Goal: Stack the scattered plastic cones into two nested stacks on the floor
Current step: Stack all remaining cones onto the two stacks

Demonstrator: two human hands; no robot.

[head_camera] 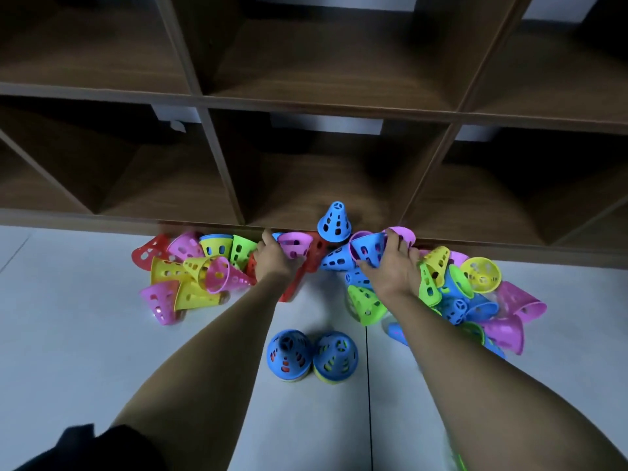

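Two short nested stacks, each topped by a blue cone, stand side by side on the floor: the left stack and the right stack. My left hand grips a pink cone near the shelf base. My right hand grips a blue cone, with a pink cone just behind its fingers. Several loose cones in pink, yellow, green and red lie in a left pile. A right pile holds several more. One blue cone stands upright by the shelf.
A dark wooden cubby shelf runs across the back, its bottom edge right behind the cones. The pale tiled floor has a dark seam running toward me beside the right stack.
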